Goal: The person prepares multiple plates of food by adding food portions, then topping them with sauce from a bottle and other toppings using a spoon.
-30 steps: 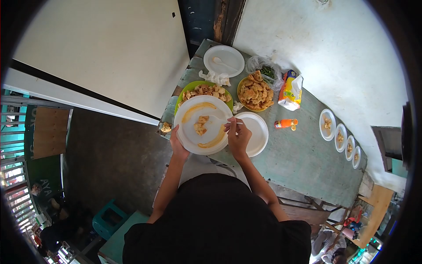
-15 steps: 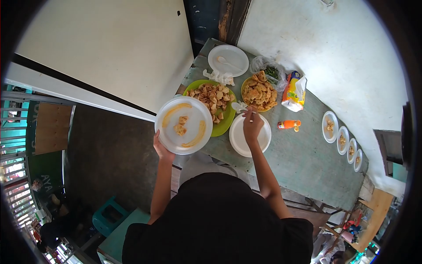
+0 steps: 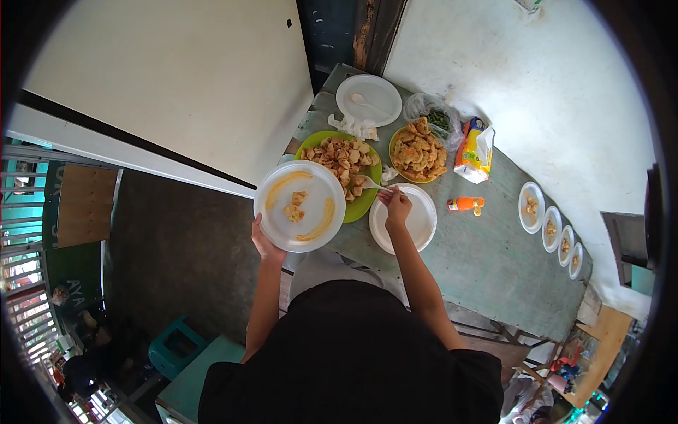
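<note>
My left hand (image 3: 267, 239) grips the lower edge of a white plate (image 3: 272, 226), which bears two orange sauce streaks and a few pieces of fried food (image 3: 295, 206). In my right hand (image 3: 397, 205) is a white plastic spoon (image 3: 379, 186), its tip among the cut fried pieces (image 3: 339, 159) on a green plate (image 3: 369, 205). The held plate covers part of that green plate. Below my right hand, white plates (image 3: 424, 230) lie on the table, partly hidden by the hand and forearm.
On the green table (image 3: 480, 261) are a yellow-rimmed plate of fried food (image 3: 418, 150), a tissue pack (image 3: 474, 150), an orange bottle (image 3: 462, 203), and a white plate with a spoon (image 3: 385, 99). Several small plates with food (image 3: 531, 225) line the wall side. A teal stool (image 3: 166, 357) stands lower left.
My right hand has moved down and slightly left, bringing the spoon from above the white plates into the cut pieces on the green plate. The held plate has shifted slightly right.
</note>
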Available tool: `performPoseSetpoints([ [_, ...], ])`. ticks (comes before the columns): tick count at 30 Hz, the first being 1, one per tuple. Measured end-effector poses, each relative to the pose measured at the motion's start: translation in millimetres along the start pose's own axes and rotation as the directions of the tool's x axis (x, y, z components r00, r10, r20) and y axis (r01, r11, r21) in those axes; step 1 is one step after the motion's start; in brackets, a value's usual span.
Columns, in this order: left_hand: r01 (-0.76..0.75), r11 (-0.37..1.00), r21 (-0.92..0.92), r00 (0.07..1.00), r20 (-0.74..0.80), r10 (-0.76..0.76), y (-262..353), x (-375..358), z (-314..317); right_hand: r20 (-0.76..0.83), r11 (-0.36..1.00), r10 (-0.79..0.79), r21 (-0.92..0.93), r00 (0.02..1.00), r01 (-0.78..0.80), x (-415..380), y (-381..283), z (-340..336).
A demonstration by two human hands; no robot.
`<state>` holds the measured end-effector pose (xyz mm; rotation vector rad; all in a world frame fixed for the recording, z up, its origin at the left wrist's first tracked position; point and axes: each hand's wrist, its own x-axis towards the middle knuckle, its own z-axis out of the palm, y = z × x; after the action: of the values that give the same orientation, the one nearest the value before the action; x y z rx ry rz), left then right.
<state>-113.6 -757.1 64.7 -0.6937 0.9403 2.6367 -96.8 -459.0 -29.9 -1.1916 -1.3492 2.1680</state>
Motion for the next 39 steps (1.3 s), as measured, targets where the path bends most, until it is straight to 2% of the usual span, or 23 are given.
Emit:
performPoseSetpoints([
  [6, 0.044, 0.999, -0.018, 0.998, 0.036, -0.043, -5.9, 7.3, 7.5, -0.036, 1.000, 0.012, 0.020, 0.999, -0.011, -11.3, -32.6, -16.7],
  [13, 0.064, 0.996, 0.060, 0.996, 0.055, -0.068, -15.7, 9.9, 31.3, 0.033, 0.995, -0.041, 0.095, 0.999, 0.038, -44.4, -93.0, -6.1],
  [18, 0.097, 0.995, 0.009, 0.991, 0.092, -0.098, -29.3, 18.3, 40.0, 0.095, 0.996, -0.048, 0.079, 0.994, 0.040, -61.3, -114.5, 9.6],
  [20, 0.088, 0.996, -0.013, 0.992, 0.092, -0.087, -30.4, 23.3, 42.4, -0.064, 0.971, -0.221, 0.074, 0.973, 0.226, -49.8, -110.3, 7.9],
  [21, 0.070, 0.997, -0.012, 0.994, 0.086, -0.069, -29.3, 24.8, 44.7, -0.063, 0.971, -0.221, 0.074, 0.973, 0.226, -43.1, -107.2, 4.1],
  [24, 0.048, 0.999, 0.000, 0.996, 0.073, -0.048, -22.4, 23.4, 51.5, -0.136, 0.968, -0.246, 0.005, 0.960, 0.249, -26.2, -93.6, -11.1],
  [26, 0.040, 0.999, 0.010, 0.997, 0.065, -0.041, -17.9, 26.1, 47.5, -0.107, 0.938, -0.333, -0.134, 0.937, 0.318, -20.2, -82.2, -17.6],
  [30, -0.020, 1.000, 0.007, 0.998, 0.065, 0.020, -7.1, 29.7, 31.5, -0.037, 0.891, -0.402, -0.245, 0.915, 0.382, -16.3, -64.4, -18.7],
  [32, -0.034, 0.999, 0.000, 0.997, 0.067, 0.034, -3.2, 27.1, 31.3, 0.062, 0.789, -0.444, -0.447, 0.894, 0.423, -21.9, -56.3, -10.7],
  [33, -0.052, 0.999, 0.010, 0.998, 0.046, 0.052, -1.3, 25.5, 31.7, 0.062, 0.789, -0.444, -0.445, 0.894, 0.422, -25.8, -55.0, -4.9],
  [35, -0.073, 0.997, 0.022, 0.997, 0.021, 0.073, 1.1, 24.0, 28.7, 0.179, 0.615, -0.498, -0.617, 0.849, 0.491, -33.3, -53.2, 5.9],
  [36, -0.070, 0.997, 0.017, 0.997, 0.017, 0.070, 0.5, 24.7, 25.1, 0.222, 0.549, -0.544, -0.635, 0.809, 0.543, -28.6, -42.1, 7.0],
  [37, -0.067, 0.998, 0.012, 0.998, 0.014, 0.066, 0.2, 24.7, 23.1, 0.222, 0.550, -0.543, -0.635, 0.810, 0.543, -25.4, -32.4, 8.7],
  [39, -0.050, 0.999, 0.011, 0.999, 0.004, 0.050, -1.0, 23.7, 20.2, 0.292, 0.452, -0.539, -0.692, 0.790, 0.563, -21.5, -15.2, 13.1],
])
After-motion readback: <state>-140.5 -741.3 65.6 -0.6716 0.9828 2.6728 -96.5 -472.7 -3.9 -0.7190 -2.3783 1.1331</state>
